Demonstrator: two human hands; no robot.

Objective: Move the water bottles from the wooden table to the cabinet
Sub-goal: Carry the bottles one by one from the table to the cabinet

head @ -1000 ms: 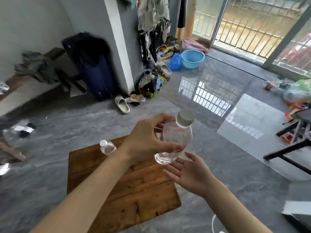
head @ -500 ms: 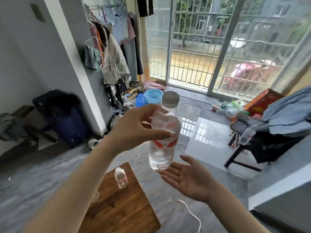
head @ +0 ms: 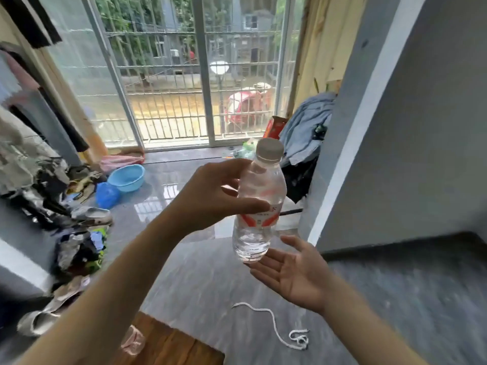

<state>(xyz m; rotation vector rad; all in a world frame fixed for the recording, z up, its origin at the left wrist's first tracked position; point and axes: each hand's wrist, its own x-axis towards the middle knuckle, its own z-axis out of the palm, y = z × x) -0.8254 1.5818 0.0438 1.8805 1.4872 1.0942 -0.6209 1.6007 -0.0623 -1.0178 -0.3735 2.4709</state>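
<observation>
Clear water bottle (head: 259, 204) with a grey cap and a red-and-white label, held upright in mid-air above the grey tiled floor (head: 200, 283), well clear of the desk. Gripped round its upper half by the left hand (head: 210, 198), thumb across the front just above the label, fingers curled behind near the shoulder. Just under the base, the right hand (head: 292, 272), palm up, fingers straight and spread, holding nothing; fingertips at or touching the bottle's bottom edge, contact hard to judge. Below, at the lower frame edge, a corner of the wooden desk (head: 171, 349), with something pale and blurred on it beside the left forearm, too smeared to identify. On the floor right of the desk, a loose white cord (head: 276, 330). Further left, a blue basin (head: 126, 177), a blue bag (head: 106, 194) just beside it, a slipper (head: 91, 214) and a heap of clothes. Behind, a barred sliding glass door (head: 184, 88). To the right, a grey wall (head: 421, 127) and a dark-edged grey ledge, blurred.
</observation>
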